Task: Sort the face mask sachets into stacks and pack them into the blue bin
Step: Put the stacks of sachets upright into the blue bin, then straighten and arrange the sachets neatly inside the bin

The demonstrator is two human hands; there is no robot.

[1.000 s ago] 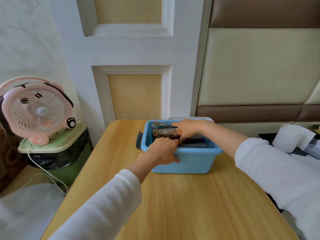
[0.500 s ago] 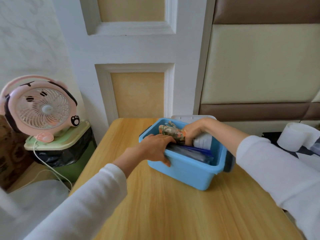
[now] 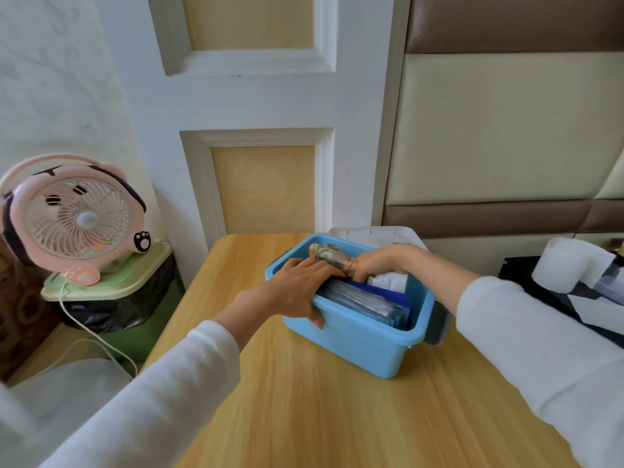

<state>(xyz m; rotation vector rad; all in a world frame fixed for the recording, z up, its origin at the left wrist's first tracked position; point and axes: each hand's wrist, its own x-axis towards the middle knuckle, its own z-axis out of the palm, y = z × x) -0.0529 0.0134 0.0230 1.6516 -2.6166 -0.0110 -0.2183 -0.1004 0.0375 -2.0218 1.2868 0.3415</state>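
The blue bin [image 3: 354, 336] is sitting tilted on the wooden table [image 3: 337, 417], w/ dark sachet stacks [image 3: 364, 302] leaning inside. L hand [image 3: 290, 292] is lying over the near rim, fingers together, thumb pressing the outer wall. R hand [image 3: 381, 261] is gripping a patterned sachet bundle [image 3: 332, 260] at the far side. Risk: bundle is bending, so forcing it down is likely creasing sachets or toppling stacks; bin may slide.

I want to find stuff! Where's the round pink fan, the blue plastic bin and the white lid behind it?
Round pink fan [image 3: 79, 219], head view, centre of its grille.
Blue plastic bin [image 3: 358, 342], head view, near front wall.
White lid [image 3: 371, 233], head view, top surface behind the bin.
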